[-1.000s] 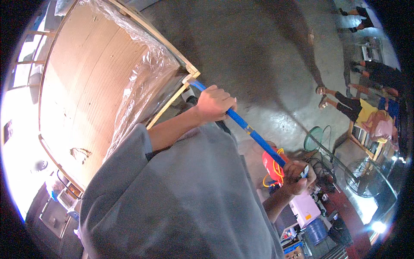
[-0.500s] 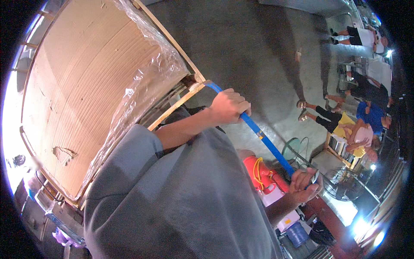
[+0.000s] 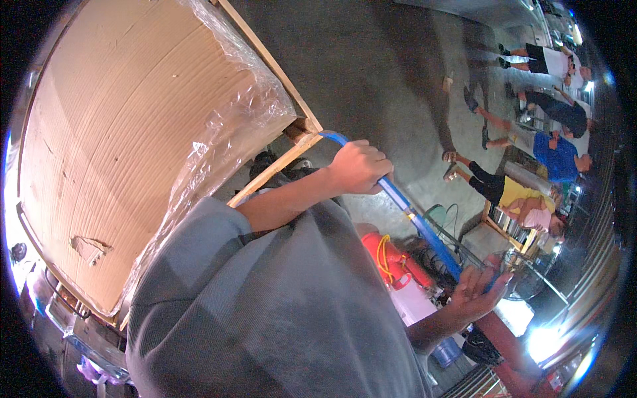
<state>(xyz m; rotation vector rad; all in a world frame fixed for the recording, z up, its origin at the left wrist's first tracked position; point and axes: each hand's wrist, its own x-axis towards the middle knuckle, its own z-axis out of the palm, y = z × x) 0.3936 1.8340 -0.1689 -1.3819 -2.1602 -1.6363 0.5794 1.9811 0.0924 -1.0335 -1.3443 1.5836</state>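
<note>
A long blue pry bar (image 3: 434, 240) slants from the corner of a wooden frame toward the lower right. Its curved end touches, or lies right beside, the frame's corner (image 3: 306, 136). Wrapped round the shaft near that curve is my left hand (image 3: 360, 167), closed. My right hand (image 3: 472, 290) is at the bar's other end, fingers bent about it and slightly blurred. The frame borders a large cardboard-faced crate (image 3: 133, 132) on the left, with torn clear plastic film (image 3: 222, 129) along its near side.
A red and yellow tool or machine (image 3: 391, 259) lies beyond my torso, near a blue bucket-like container (image 3: 448, 351). A fan (image 3: 524, 272) stands by my right hand. Several people, one in a yellow top (image 3: 521, 196), are farther off on the concrete floor (image 3: 345, 66).
Both hands and the bar have shifted slightly right and down in the picture. My right fingers have changed position at the bar's end. People in the background have moved.
</note>
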